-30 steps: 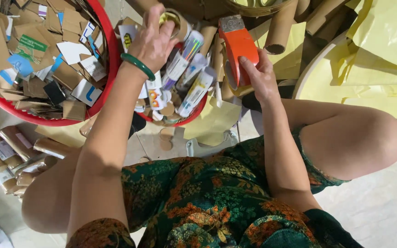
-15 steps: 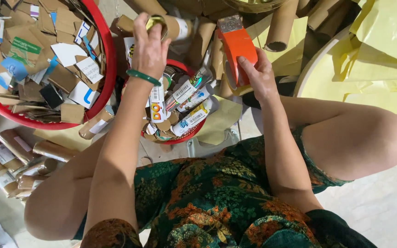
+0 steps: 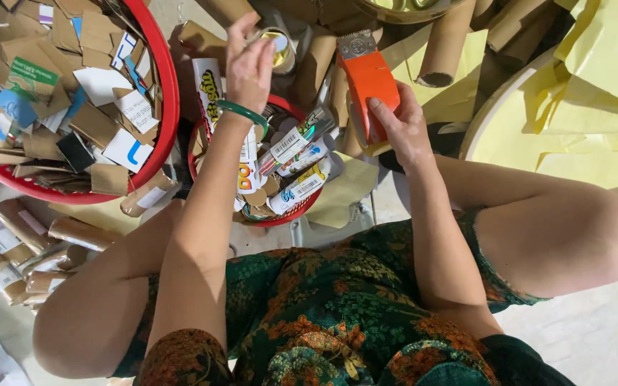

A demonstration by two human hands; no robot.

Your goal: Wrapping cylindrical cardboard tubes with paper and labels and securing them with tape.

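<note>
the right hand (image 3: 398, 129) is wrapped around an orange tape dispenser (image 3: 368, 82). the left hand (image 3: 249, 61) pinches a tape roll (image 3: 279, 48) above the small red basket (image 3: 280, 218).

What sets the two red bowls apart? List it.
The big red bowl on the left is far larger than the small red bowl below the left hand. The big red bowl holds flat cardboard scraps; the small red bowl holds rolled, printed cardboard pieces. The big red bowl runs out of frame; the small one is partly hidden by the forearm. Both are round and red-rimmed.
</note>
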